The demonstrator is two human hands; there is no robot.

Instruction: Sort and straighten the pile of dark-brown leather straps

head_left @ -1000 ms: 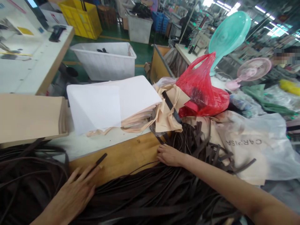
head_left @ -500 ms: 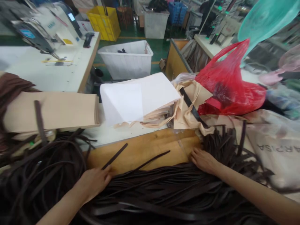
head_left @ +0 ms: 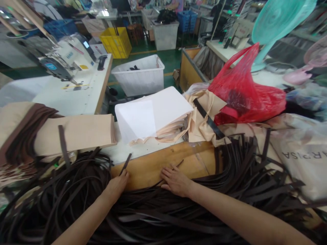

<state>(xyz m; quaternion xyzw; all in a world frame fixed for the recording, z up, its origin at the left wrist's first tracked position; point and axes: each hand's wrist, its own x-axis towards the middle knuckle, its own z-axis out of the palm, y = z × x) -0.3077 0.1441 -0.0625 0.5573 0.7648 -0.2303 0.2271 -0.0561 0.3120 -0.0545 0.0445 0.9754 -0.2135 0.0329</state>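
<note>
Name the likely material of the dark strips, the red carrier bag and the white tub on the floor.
Dark strips: leather or a synthetic like it, smooth with a low sheen; they bend in loose curves, but the look can't settle which.
Red carrier bag: thin, glossy plastic film, creased and partly see-through.
White tub: probably moulded plastic, stiff-walled with a rolled rim.

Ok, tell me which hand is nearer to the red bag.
Right. The right hand is on the brown board, in front of the red bag and left of it; the left hand is farther left.
</note>
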